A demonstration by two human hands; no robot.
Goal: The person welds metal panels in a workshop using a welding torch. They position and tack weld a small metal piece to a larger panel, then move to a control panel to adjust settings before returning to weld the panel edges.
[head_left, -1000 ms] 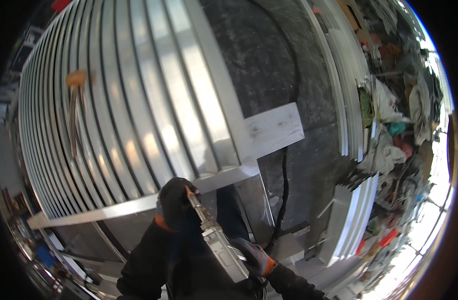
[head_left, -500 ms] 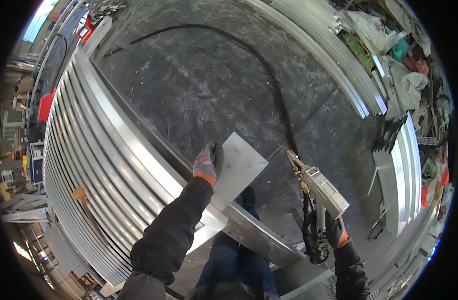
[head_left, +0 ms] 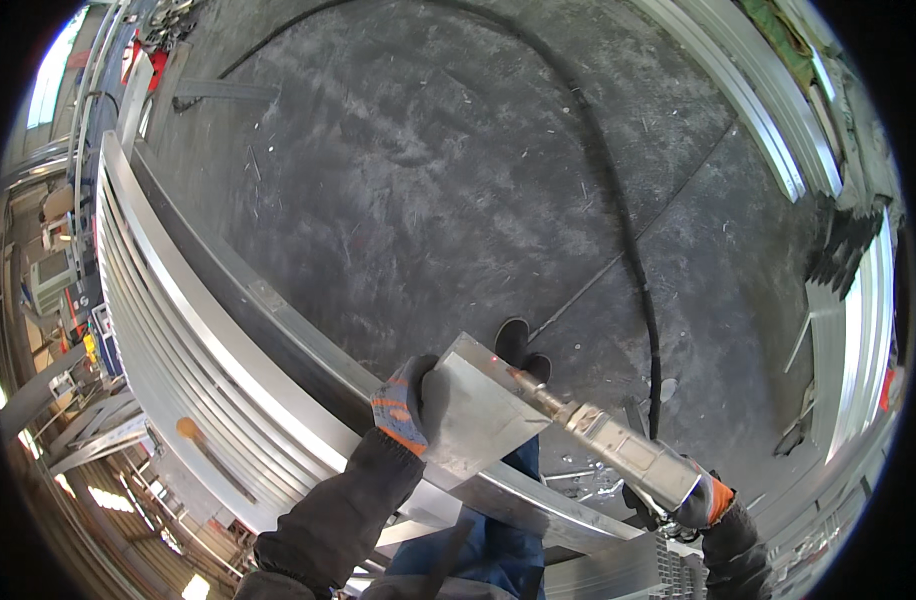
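My left hand (head_left: 403, 405), in a grey and orange work glove, is closed on the left edge of a flat, light-grey metal plate (head_left: 483, 415). The plate stands tilted against a metal beam (head_left: 548, 510) that crosses in front of my legs. In my right hand (head_left: 703, 495), gloved as well, is the rear of a boxy metal welding gun (head_left: 628, 450) with a narrow coppery nozzle. Its tip points left and lies at or just above the plate's upper right edge, where a small red dot shows. Whether the nozzle touches I cannot tell. The right fingers are partly hidden behind the gun.
On my left lies a stack of long ribbed metal profiles (head_left: 203, 335) with a mallet (head_left: 186, 428) on it. A black hose (head_left: 608, 180) curves across the dark floor. More long profiles (head_left: 753, 105) lie far right, and others (head_left: 858, 340) near the right rim.
My right hand has raised and turned the welding gun so its nozzle now meets the plate's edge. The view has shifted, and the plate stands lower in it, still in my left hand.
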